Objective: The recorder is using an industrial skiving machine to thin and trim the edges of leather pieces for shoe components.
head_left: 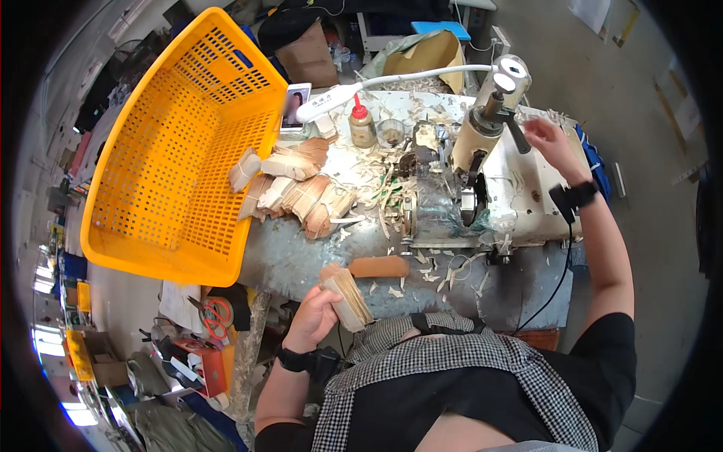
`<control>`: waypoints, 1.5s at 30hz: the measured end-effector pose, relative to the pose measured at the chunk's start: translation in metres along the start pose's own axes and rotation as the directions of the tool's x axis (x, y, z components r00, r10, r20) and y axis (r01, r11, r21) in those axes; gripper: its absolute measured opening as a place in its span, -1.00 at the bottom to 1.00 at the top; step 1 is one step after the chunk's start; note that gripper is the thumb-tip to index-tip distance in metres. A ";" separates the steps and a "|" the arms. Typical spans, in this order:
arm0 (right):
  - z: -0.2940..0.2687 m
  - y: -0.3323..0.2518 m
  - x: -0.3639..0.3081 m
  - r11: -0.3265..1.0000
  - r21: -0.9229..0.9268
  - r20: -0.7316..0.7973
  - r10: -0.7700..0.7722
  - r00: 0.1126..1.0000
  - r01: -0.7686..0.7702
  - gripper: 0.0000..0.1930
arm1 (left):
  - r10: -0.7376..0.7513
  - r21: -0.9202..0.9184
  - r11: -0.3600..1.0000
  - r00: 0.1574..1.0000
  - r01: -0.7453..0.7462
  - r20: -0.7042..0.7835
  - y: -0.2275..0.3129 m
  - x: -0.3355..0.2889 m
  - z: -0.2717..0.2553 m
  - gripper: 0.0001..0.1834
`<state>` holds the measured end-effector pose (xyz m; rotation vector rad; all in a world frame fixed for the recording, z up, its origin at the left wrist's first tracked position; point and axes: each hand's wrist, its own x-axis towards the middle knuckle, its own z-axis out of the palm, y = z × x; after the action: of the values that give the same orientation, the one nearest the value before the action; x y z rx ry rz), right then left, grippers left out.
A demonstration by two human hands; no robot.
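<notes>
My left hand [310, 318] is closed on a stack of thin tan leather-like pieces [348, 300], held upright over the bench's front edge. Just beyond the stack, a single brown strip [379, 266] lies flat on the grey bench [286, 252]. My right hand [553, 145] is raised at the right of the bench machine [520, 184], its fingers loosely bent and apart. It hovers beside the machine's black lever [517, 135]; whether a fingertip touches the lever I cannot tell. Several banded bundles of similar pieces [297, 196] lie at the left of the machine.
A big yellow plastic basket [162, 252] leans at the left. Behind the bundles stand a red-capped bottle [362, 126], a small glass [391, 134] and a phone [296, 107]. A white lamp arm [422, 76] crosses above. Pale shavings litter the bench. Orange-handled scissors [218, 316] hang lower left.
</notes>
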<state>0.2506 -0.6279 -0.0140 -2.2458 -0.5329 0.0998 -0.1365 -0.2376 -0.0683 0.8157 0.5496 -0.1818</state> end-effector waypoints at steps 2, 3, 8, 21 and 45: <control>0.004 -0.046 -0.032 0.840 0.360 0.518 0.183 0.836 -0.407 -0.74 | 0.004 -0.004 1.000 1.000 -0.004 -0.002 -0.003 -0.002 -0.010 -0.55; 0.009 -0.055 -0.045 0.858 0.320 0.647 0.113 0.754 -0.402 -0.76 | 0.001 -0.003 1.000 1.000 -0.001 -0.003 -0.003 0.000 -0.010 -0.55; 0.004 0.009 -0.045 0.942 -0.332 -0.210 -0.116 0.971 0.041 -0.77 | -0.002 0.037 0.999 0.994 -0.002 0.107 0.005 0.015 0.013 -0.52; 0.141 -0.139 -0.176 0.917 0.249 0.214 -0.365 0.906 0.311 -0.31 | 0.048 -0.140 0.990 0.965 -0.012 0.257 -0.033 0.078 0.148 -0.60; -0.001 0.056 -0.094 0.909 0.350 -0.183 0.305 0.935 -0.228 -0.49 | 0.190 0.812 -0.452 0.850 -0.369 0.492 -0.038 0.094 -0.012 -0.32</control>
<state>0.1846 -0.6998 -0.0645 -1.9595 -0.0677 0.0566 -0.0755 -0.2493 -0.1488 2.7687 -0.2452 -0.1257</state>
